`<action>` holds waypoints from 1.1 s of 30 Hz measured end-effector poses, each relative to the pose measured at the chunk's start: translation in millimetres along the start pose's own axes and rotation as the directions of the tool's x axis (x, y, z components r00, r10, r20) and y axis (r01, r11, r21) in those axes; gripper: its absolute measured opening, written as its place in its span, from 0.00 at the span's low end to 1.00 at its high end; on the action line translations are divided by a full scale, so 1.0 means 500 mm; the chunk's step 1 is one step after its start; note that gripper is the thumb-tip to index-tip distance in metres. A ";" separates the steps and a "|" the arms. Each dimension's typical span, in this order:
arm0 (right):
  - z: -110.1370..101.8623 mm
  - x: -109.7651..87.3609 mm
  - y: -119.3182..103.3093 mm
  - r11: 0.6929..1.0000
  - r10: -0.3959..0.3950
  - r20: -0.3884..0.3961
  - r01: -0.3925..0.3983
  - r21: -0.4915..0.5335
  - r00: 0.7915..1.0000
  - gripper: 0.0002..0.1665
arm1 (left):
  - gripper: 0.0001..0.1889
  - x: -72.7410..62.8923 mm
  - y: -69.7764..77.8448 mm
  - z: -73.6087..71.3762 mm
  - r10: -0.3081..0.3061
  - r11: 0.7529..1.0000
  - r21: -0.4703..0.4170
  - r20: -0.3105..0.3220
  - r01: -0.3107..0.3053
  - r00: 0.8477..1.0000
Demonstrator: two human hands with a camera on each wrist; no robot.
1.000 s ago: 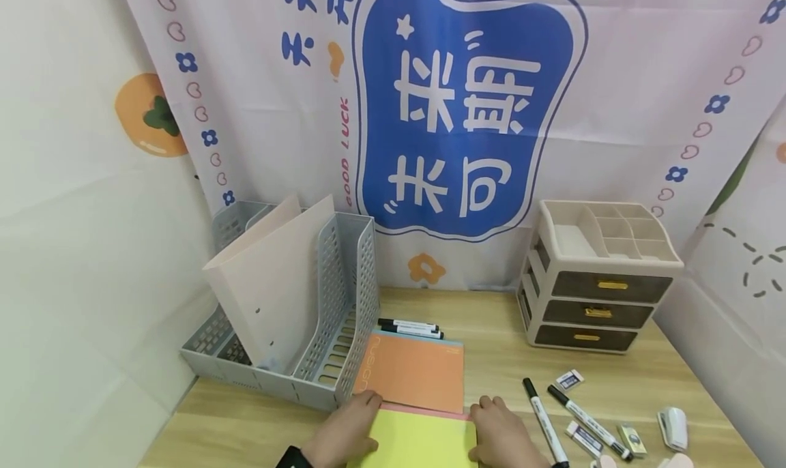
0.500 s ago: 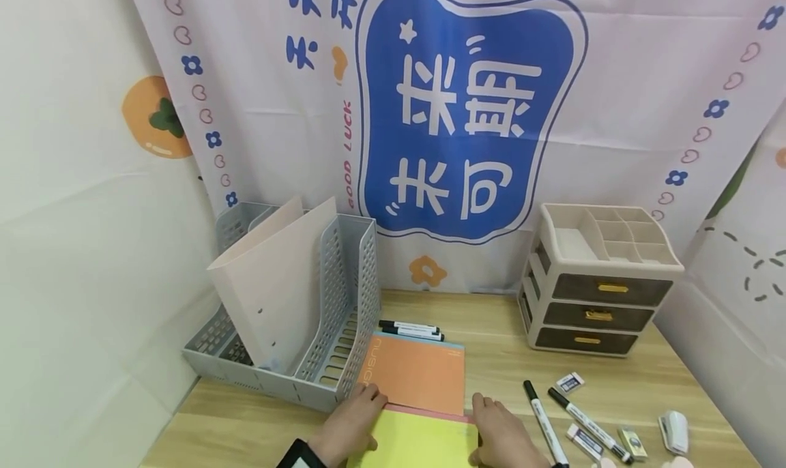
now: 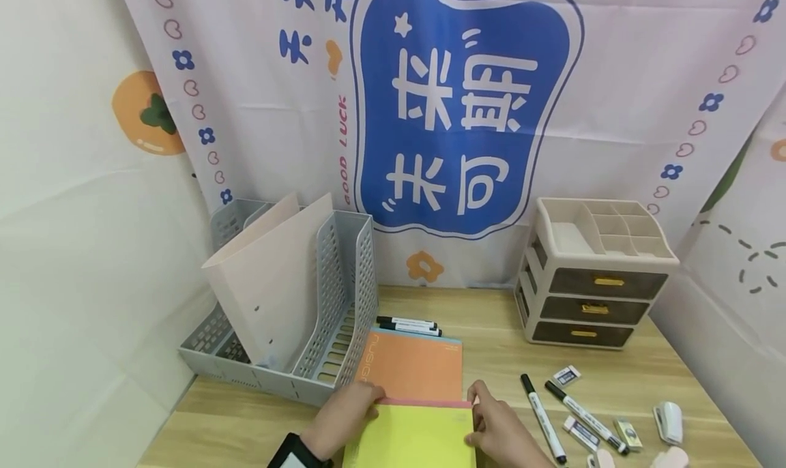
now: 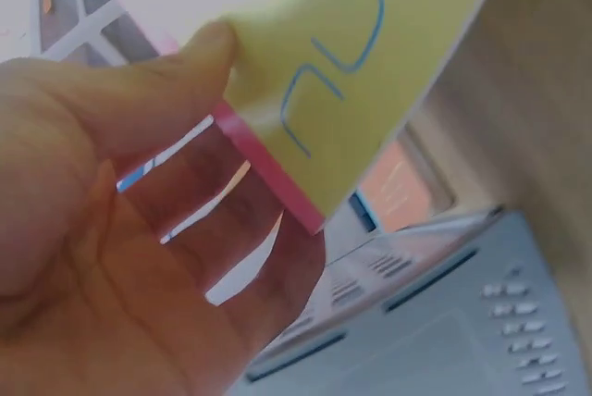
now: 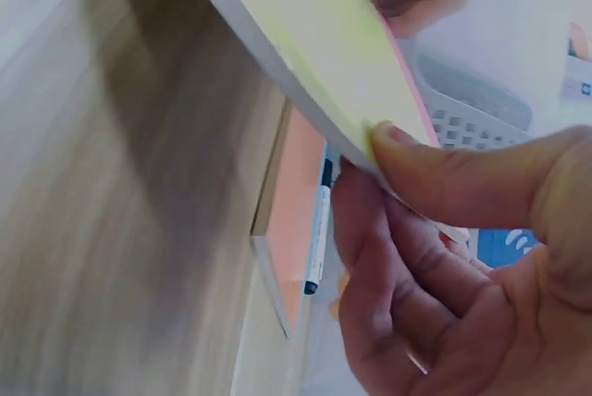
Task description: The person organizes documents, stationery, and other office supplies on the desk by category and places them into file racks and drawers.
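Note:
A yellow notebook with a pink edge strip is held between both hands, raised off the table in the right wrist view. My left hand grips its far left corner, thumb on the cover and fingers behind it. At the right corner my right hand pinches the notebook, thumb on top and curled fingers below. Just beyond it an orange notebook with a blue edge lies flat, its near edge overlapped by the yellow one in the head view.
At the left stands a grey perforated file rack holding a pale folder. Two markers lie behind the orange notebook. A drawer organizer stands back right. Nearer are markers, erasers and a white stapler.
Both hands have closed on the yellow notebook's far corners, and its far edge has come up, overlapping the orange notebook's near edge. The head view has shifted slightly.

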State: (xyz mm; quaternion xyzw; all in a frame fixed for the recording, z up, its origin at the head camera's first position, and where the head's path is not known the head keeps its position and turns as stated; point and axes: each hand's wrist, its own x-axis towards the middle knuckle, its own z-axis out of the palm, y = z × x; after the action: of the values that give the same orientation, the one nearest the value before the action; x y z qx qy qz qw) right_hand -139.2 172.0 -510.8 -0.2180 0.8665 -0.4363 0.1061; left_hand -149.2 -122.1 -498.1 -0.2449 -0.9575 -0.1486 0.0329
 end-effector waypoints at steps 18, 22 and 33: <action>-0.031 -0.001 -0.042 0.996 0.001 -0.156 0.013 0.093 0.988 0.11 | 0.08 -0.038 0.015 -0.074 0.080 0.987 -0.137 -0.035 -0.084 0.996; -0.038 0.004 -0.064 0.997 0.008 -0.246 0.012 0.076 0.969 0.09 | 0.05 -0.049 0.023 -0.088 0.083 0.985 -0.147 -0.036 -0.088 0.996; -0.073 0.010 -0.156 0.965 -0.247 -0.401 0.184 -0.188 0.882 0.14 | 0.03 -0.066 0.054 -0.123 0.092 0.968 -0.236 0.041 -0.080 0.995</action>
State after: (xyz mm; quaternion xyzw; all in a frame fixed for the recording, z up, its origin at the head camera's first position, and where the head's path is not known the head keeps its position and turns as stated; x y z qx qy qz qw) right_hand -135.0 155.0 -426.5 -0.2209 0.8684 -0.4184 -0.1486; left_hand -108.1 -133.1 -436.6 -0.2920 -0.9223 -0.2528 -0.0145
